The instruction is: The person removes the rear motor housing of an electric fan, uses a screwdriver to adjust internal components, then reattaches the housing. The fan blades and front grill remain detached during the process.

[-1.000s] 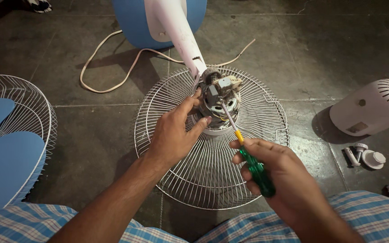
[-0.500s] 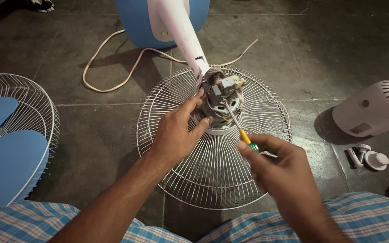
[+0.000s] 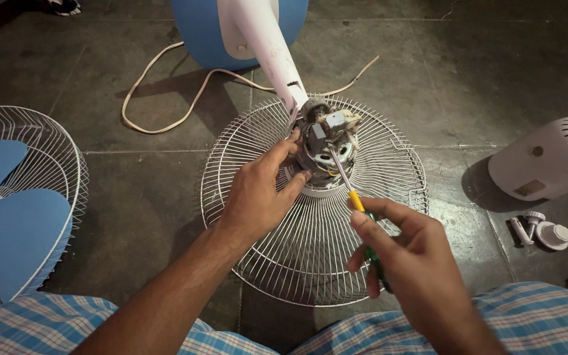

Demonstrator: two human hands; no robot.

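The left hand (image 3: 254, 194) steadies the bare fan motor (image 3: 327, 148) atop the wire guard (image 3: 310, 223), while the right hand (image 3: 405, 253) keeps a closed grip on the screwdriver (image 3: 356, 200), tip at the motor.

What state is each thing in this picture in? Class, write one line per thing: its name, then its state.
Fan motor: uncovered, steadied by the left hand.
Screwdriver: gripped in the right hand, tip at the motor.
Rear fan guard: lying flat around the motor.
Motor cover: removed, on the floor.
Blue fan blade: removed, resting in the front guard.
Power cord: loose on the floor.
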